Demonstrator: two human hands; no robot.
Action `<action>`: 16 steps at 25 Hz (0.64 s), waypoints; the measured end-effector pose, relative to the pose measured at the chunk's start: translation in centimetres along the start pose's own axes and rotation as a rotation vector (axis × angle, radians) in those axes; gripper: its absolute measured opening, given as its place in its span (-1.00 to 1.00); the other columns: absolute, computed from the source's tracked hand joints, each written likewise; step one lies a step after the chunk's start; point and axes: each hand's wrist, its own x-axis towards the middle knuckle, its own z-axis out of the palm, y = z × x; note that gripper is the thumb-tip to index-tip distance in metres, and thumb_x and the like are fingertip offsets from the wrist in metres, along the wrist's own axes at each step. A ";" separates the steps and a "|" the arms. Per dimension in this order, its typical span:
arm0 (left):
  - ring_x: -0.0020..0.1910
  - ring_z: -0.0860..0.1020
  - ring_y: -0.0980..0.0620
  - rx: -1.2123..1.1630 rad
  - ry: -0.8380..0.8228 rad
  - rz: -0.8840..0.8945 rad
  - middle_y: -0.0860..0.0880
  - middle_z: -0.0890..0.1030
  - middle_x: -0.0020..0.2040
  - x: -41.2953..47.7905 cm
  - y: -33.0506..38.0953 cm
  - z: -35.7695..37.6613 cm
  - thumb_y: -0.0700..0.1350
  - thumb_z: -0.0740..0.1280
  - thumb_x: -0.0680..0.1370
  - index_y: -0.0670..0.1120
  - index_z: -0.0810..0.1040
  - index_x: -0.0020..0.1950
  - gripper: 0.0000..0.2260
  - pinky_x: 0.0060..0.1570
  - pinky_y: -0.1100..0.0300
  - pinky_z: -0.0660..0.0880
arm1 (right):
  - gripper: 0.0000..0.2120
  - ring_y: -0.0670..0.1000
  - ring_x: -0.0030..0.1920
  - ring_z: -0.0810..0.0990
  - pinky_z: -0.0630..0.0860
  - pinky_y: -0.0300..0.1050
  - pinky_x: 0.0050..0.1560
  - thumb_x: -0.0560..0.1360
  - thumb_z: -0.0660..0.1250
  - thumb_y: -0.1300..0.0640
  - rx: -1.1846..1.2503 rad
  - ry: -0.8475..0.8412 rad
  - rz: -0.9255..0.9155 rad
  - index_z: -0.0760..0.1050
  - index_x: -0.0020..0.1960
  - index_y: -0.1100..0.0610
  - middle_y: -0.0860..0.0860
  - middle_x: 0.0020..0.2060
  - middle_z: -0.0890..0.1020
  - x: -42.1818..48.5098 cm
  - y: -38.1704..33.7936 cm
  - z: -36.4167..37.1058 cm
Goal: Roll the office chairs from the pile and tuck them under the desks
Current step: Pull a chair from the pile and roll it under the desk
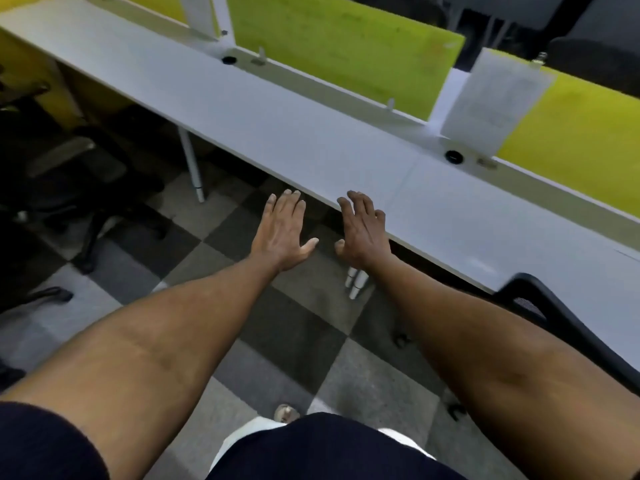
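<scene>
Head view, looking forward and down. A long white laminate bench (311, 133) runs diagonally from the upper left of the frame to the right edge, backed by lime-green divider panels (346, 46). A white printed sheet of paper (491, 102) hangs on the dividers at upper right. Two round black cable grommets (454, 156) sit in the rear strip of the bench top. Both bare forearms reach into the centre of the frame. The left hand (282, 230) is flat and relaxed, palm down, fingers straight and slightly spread, holding nothing, above the floor just short of the bench's front edge. The right hand (363, 233) is likewise spread and empty, its fingertips overlapping the front edge; whether they touch it cannot be told. A black office chair with a grey armrest pad (83, 181) stands at the left of the frame, in front of the bench and partly under it. A second black office chair (561, 327) shows at lower right beneath the right forearm, its upper rim just beside the bench edge and a black caster (401, 339) showing beside that forearm. White tubular bench legs (194, 161) rest on a grey-and-dark checkered carpet-tile floor (214, 258).
</scene>
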 end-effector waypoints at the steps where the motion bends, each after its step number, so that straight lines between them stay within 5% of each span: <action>1: 0.70 -0.02 -0.13 -0.010 0.004 -0.040 -0.15 0.11 0.69 -0.4 -2.5 0.0 0.35 0.22 0.60 -0.18 0.14 0.67 -0.17 0.66 -0.14 -0.11 | -0.11 0.15 0.61 0.02 0.23 0.19 0.48 0.44 0.49 -0.04 0.000 -0.003 -0.030 0.08 0.61 0.06 0.10 0.61 0.10 1.3 -2.3 0.3; 16: 0.70 -0.05 -0.16 0.003 -0.035 -0.568 -0.18 0.07 0.70 -5.4 -32.1 2.0 0.31 0.31 0.58 -0.19 0.11 0.68 -0.14 0.66 -0.15 -0.10 | -0.10 0.14 0.61 0.06 0.28 0.27 0.48 0.43 0.48 -0.11 0.133 -0.117 -0.503 0.11 0.63 0.06 0.08 0.60 0.13 22.9 -30.4 4.9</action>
